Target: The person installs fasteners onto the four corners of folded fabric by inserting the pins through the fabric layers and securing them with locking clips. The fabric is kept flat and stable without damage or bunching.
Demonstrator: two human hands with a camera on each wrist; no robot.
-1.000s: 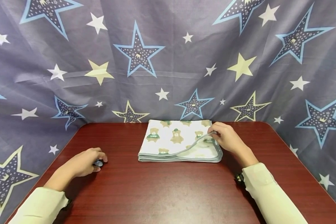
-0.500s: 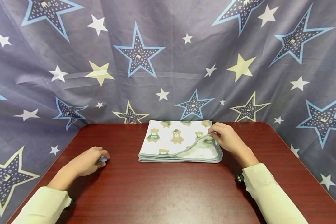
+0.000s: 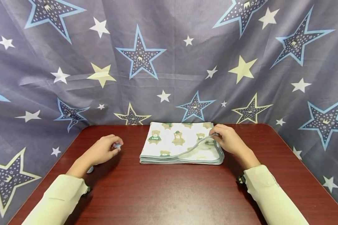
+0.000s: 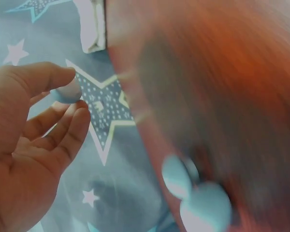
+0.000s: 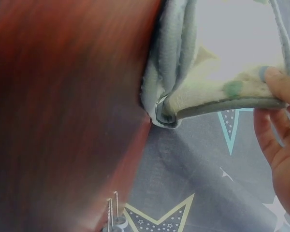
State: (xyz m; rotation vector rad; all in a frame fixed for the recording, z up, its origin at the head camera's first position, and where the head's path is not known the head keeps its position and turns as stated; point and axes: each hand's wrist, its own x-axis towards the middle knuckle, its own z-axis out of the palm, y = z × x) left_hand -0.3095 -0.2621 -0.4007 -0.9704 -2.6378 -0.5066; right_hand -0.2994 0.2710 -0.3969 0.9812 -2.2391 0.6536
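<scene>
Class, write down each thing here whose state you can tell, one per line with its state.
Left hand: pinching a thing
Small pale-blue thing: held at the fingertips
Right hand: pinching the cloth's edge
Bear-print cloth: folded in layers, top layer partly lifted
Rounded pale-blue things: close together, contact unclear
Star-print curtain: hanging, creased

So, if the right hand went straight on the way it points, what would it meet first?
Probably the folded cloth, whose lifted edge the right hand pinches; exact depth is unclear.
</scene>
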